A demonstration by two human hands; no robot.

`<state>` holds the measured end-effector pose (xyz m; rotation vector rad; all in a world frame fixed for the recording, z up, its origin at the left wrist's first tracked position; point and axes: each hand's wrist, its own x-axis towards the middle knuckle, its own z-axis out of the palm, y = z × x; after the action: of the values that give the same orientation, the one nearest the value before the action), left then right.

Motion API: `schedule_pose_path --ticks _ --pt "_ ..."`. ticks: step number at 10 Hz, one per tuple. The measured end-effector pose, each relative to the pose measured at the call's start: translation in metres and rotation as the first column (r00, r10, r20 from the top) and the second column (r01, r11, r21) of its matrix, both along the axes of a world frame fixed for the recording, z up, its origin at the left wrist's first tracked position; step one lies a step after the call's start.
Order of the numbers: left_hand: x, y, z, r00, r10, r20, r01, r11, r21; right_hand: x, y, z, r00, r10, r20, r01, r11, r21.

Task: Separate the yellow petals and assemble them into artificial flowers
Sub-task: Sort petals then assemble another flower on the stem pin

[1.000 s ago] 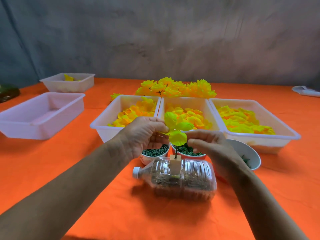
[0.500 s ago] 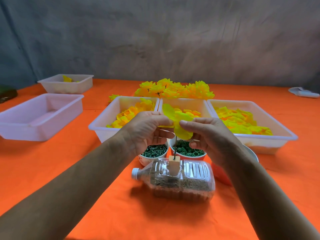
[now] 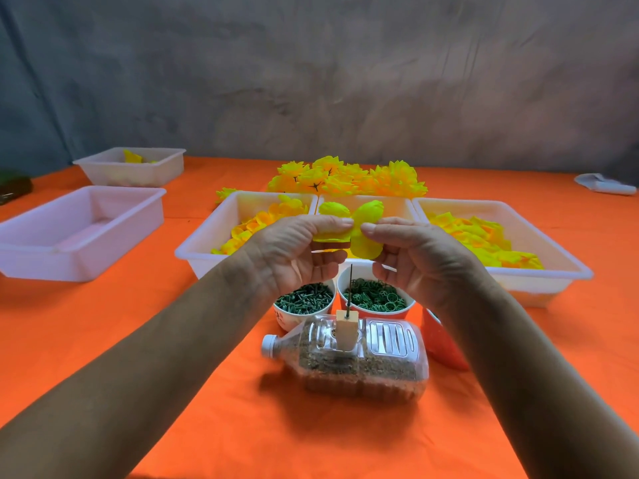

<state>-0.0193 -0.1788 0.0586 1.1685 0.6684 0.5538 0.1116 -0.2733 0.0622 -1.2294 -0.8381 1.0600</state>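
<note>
hands [image 3: 349, 257] raised, orange table [image 3: 173, 340] (grey wall [image 3: 311, 81])

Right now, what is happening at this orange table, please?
A person is making artificial flowers. Both hands are raised above a thin needle that stands upright in a small block on a plastic bottle lying on its side. The left hand and the right hand each pinch yellow petals, which appear to be pulled apart; nothing sits on the needle yet. Behind are white trays of petals, two cups of green parts and a pile of finished flowers.
</note>
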Motion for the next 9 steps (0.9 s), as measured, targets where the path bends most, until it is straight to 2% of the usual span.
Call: schedule_pose_path --ticks 3,5,6,7,8,9 --pt "-0.006 0.022 -0.022 0.992 -0.126 -0.029 0.123 0.989 -0.081 0.004 -0.002 -0.009 0.992 0.091 0.09 -0.087 0.995 -0.051" --pt "-0.007 0.031 -0.031 0.989 -0.141 -0.037 0.138 0.989 -0.061 0.003 -0.002 -0.01 0.992 0.055 0.116 -0.046 0.996 -0.075" --pt "-0.008 0.027 -0.029 0.997 -0.069 -0.047 0.066 0.996 -0.057 0.001 -0.004 -0.011 0.986 0.085 0.141 -0.074 0.994 -0.081" --pt "-0.006 0.03 -0.032 0.997 -0.083 0.002 0.083 0.995 -0.051 0.001 -0.005 -0.012 0.985 0.085 0.153 -0.073 0.994 -0.077" --pt "-0.007 0.035 -0.039 0.987 -0.16 -0.009 0.16 0.987 -0.031 0.002 -0.003 -0.013 0.988 0.05 0.148 -0.038 0.996 -0.084" --pt "-0.007 0.031 -0.04 0.989 -0.149 -0.003 0.149 0.988 -0.045 0.003 0.0 -0.016 0.988 0.045 0.145 -0.031 0.994 -0.102"
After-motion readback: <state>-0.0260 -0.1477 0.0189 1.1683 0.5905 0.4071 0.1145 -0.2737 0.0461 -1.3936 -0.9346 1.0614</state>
